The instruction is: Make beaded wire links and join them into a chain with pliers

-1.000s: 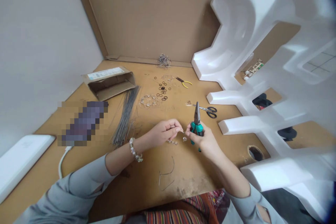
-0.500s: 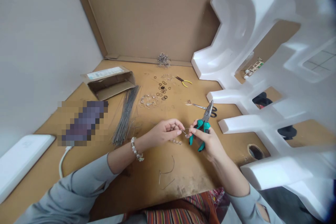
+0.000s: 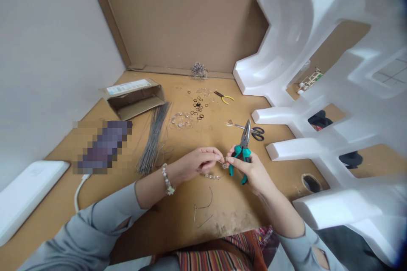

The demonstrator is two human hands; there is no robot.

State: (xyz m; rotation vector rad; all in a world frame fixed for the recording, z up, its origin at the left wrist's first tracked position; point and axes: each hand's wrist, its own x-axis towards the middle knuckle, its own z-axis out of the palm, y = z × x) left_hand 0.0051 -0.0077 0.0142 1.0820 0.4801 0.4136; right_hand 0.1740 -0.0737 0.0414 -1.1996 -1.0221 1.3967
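Above the front part of the table, my left hand (image 3: pixel 202 161) is closed, its thumb and fingertips pinching a thin wire strung with clear beads (image 3: pixel 212 177). The beaded part hangs just below its fingers. Close beside it, my right hand (image 3: pixel 254 171) is wrapped round long-nose pliers (image 3: pixel 245 135) with green and black handles, jaws pointing up and away. Its thumb and index finger also pinch the wire, near a clear bead (image 3: pixel 225 165) between the two hands. Bent wire offcuts (image 3: pixel 202 207) lie on the table in front of me.
Straight grey wires (image 3: pixel 152 139) lie in a bundle by an open cardboard box (image 3: pixel 135 99). Black rings (image 3: pixel 198 106), a beaded wire loop (image 3: pixel 180 121), yellow-handled pliers (image 3: pixel 224 97) and scissors (image 3: pixel 257 134) lie farther back. White foam (image 3: pixel 280 152) borders the right; a power bank (image 3: pixel 34 194) lies left.
My fingertips have moved closer together on the wire. The pliers in my right hand have swung to the left and stand more upright. More of the beaded strand shows below my left hand.
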